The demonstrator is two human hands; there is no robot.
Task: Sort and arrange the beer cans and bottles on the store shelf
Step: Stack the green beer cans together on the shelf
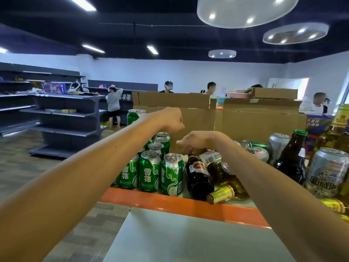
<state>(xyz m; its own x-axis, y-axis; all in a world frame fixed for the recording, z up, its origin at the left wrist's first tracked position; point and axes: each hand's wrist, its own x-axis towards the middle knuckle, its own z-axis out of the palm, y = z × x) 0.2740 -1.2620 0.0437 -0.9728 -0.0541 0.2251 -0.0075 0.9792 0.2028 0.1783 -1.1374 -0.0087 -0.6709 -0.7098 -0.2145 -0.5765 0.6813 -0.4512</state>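
Where the shelf [170,202] holds green cans [149,171] upright, bottles [198,176] lie toppled.

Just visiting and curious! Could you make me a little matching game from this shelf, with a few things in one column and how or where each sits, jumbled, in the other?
Things
1. green aluminium beer cans with white characters
2. dark glass bottle with red-and-white label
3. brown glass bottle with green cap
4. brown cardboard boxes

Places or states
A. lying on its side
B. at the back, behind the drinks
C. upright in rows, left end of the orange-edged shelf
D. upright, on the right

Pairs: 1-C, 2-A, 3-D, 4-B
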